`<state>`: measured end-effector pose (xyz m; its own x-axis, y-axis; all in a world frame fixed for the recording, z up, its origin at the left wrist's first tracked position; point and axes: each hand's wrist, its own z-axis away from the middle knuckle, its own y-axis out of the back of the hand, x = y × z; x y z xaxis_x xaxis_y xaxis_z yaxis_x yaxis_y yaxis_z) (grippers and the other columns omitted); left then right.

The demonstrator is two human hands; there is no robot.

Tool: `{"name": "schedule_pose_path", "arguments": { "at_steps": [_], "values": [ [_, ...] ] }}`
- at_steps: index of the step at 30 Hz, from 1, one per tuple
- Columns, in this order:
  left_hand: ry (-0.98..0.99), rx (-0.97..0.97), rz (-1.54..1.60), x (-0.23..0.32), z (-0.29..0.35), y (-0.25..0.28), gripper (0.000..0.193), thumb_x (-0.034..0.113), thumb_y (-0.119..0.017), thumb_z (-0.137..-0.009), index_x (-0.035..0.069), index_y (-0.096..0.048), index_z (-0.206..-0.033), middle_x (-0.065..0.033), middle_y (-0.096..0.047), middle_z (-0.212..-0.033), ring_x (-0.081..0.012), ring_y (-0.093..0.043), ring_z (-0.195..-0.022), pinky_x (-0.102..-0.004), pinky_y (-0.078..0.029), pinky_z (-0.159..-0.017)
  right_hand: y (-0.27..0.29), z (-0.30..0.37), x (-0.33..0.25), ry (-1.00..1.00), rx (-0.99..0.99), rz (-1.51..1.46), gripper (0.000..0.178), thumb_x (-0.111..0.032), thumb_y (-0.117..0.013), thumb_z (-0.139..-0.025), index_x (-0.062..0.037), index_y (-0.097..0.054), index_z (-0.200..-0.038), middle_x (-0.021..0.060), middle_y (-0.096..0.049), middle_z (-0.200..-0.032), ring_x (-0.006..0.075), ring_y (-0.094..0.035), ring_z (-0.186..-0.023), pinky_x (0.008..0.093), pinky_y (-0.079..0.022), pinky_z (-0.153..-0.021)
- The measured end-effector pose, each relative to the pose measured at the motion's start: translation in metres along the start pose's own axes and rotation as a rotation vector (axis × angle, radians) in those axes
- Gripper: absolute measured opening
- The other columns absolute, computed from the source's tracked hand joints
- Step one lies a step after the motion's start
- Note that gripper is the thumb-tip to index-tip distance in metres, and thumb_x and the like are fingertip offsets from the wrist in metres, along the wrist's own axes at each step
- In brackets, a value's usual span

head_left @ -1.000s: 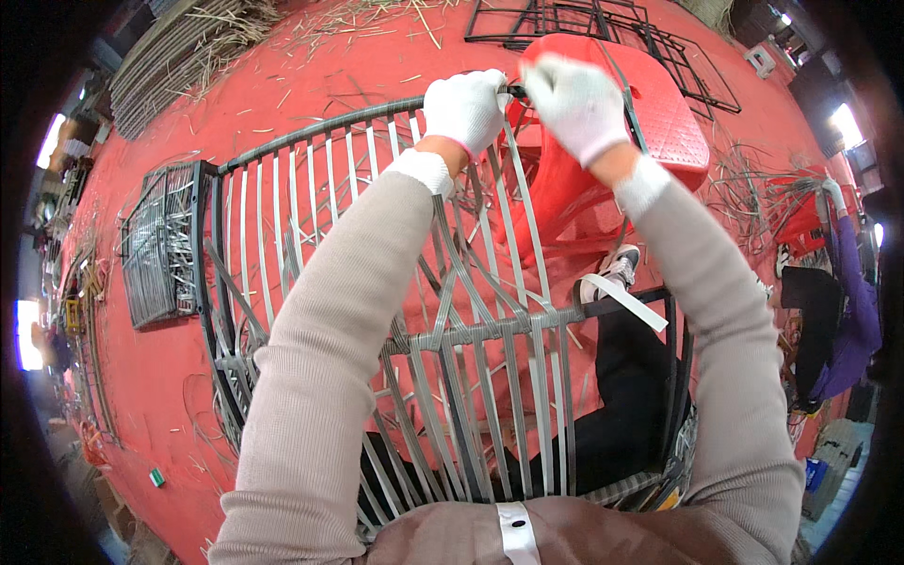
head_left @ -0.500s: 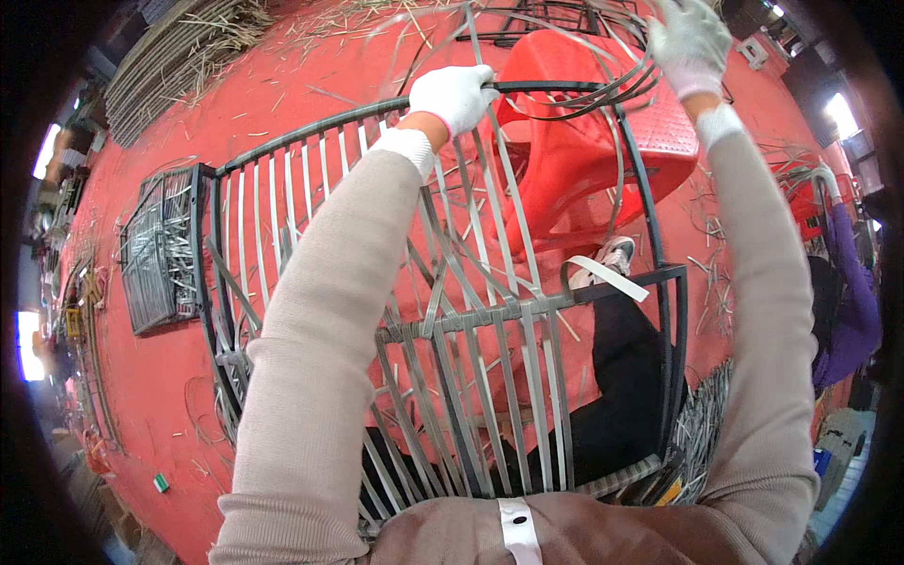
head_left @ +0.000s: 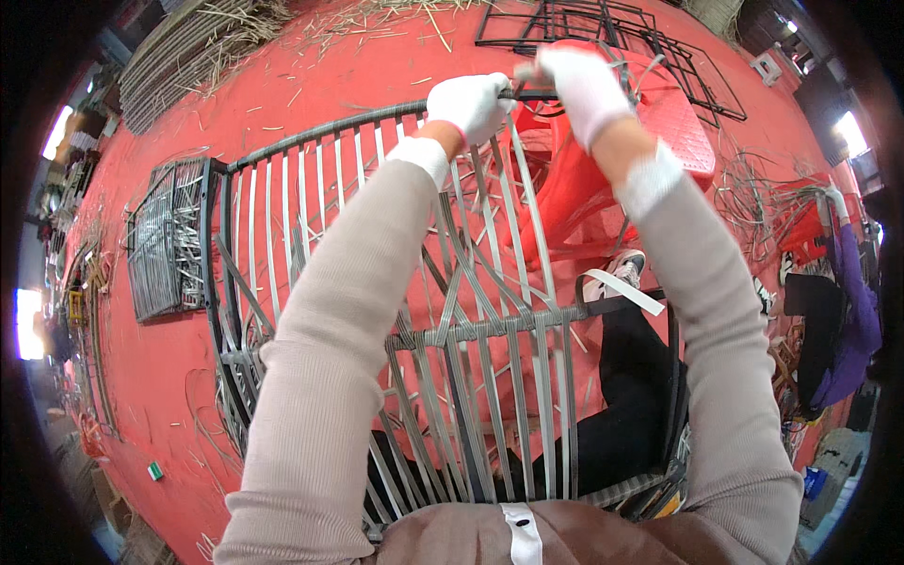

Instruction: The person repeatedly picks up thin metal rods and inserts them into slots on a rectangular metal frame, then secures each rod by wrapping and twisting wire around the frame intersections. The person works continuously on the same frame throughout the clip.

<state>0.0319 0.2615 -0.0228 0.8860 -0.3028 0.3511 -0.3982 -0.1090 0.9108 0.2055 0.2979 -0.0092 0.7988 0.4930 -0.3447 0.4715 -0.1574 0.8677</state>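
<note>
Before me stands a dark metal frame strung with grey flat strips; its top rail and its wrapped middle rail both show. My left hand, in a white glove, is closed around the top rail. Close to its right, my gloved right hand is blurred, its fingers curled on a grey strip at the rail. A pale strip end sticks out from the middle rail at the right. Behind the frame, a red plastic seat is partly hidden by my right hand and forearm.
A smaller frame with woven strips lies on the red floor at left. Stacked slatted panels are at upper left, dark bare frames at upper right. Loose strips litter the right side, near another person's purple sleeve.
My right hand has come down and left from the upper right, close to my left hand. The strip loops swinging beneath it have gone from sight. My left hand stays on the rail.
</note>
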Motion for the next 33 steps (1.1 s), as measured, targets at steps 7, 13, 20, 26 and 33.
{"name": "schedule_pose_path", "arguments": {
  "at_steps": [7,13,20,26,33],
  "values": [
    [-0.085,0.379,0.01,0.004,0.01,-0.019,0.02,0.031,-0.068,-0.091,0.019,-0.072,-0.106,-0.0047,-0.074,-0.097,-0.0302,-0.071,-0.087,-0.041,-0.054,-0.075,-0.014,-0.073,-0.014,-0.418,-0.189,0.146,0.031,-0.038,-0.061,-0.094,-0.0117,-0.075,-0.102,0.0105,-0.075,-0.107,0.0296,-0.07,-0.098,0.0456,-0.051,-0.085],
    [-0.029,0.066,-0.077,0.01,-0.001,-0.004,0.028,0.032,-0.053,-0.098,0.022,-0.07,-0.118,-0.0084,-0.074,-0.104,-0.032,-0.07,-0.096,-0.0424,-0.055,-0.082,-0.014,0.062,-0.019,-0.234,-0.181,-0.232,0.028,-0.027,-0.052,-0.097,-0.0044,-0.067,-0.105,0.0188,-0.07,-0.098,0.033,-0.069,-0.091,0.0479,-0.054,-0.081],
    [0.049,-0.487,0.234,0.003,-0.04,0.02,0.03,0.023,-0.058,-0.098,0.012,-0.064,-0.125,-0.011,-0.072,-0.095,-0.0252,-0.067,-0.084,-0.0388,-0.053,-0.08,-0.049,0.061,-0.013,-0.603,-0.176,-1.301,0.031,-0.027,-0.063,-0.095,-0.0038,-0.066,-0.116,0.004,-0.064,-0.085,0.015,-0.059,-0.077,0.0363,-0.05,-0.072],
    [-0.024,-0.058,-0.064,0.003,-0.009,-0.004,0.028,0.035,-0.061,-0.096,0.016,-0.068,-0.115,-0.0105,-0.073,-0.104,-0.0317,-0.07,-0.089,-0.0431,-0.054,-0.079,0.018,0.017,-0.022,-0.22,0.15,-0.134,0.042,-0.044,-0.061,-0.091,-0.0066,-0.075,-0.103,0.0212,-0.072,-0.105,0.039,-0.068,-0.1,0.0456,-0.053,-0.09],
    [-0.067,0.359,0.007,0.005,0.006,-0.022,0.021,0.033,-0.068,-0.093,0.024,-0.074,-0.11,-0.0046,-0.075,-0.096,-0.0274,-0.071,-0.087,-0.0399,-0.055,-0.077,-0.008,-0.052,0.016,-0.29,-0.133,0.229,0.046,-0.048,-0.058,-0.089,-0.0102,-0.075,-0.109,0.0156,-0.073,-0.11,0.0359,-0.068,-0.104,0.0444,-0.051,-0.092]
  ]
}}
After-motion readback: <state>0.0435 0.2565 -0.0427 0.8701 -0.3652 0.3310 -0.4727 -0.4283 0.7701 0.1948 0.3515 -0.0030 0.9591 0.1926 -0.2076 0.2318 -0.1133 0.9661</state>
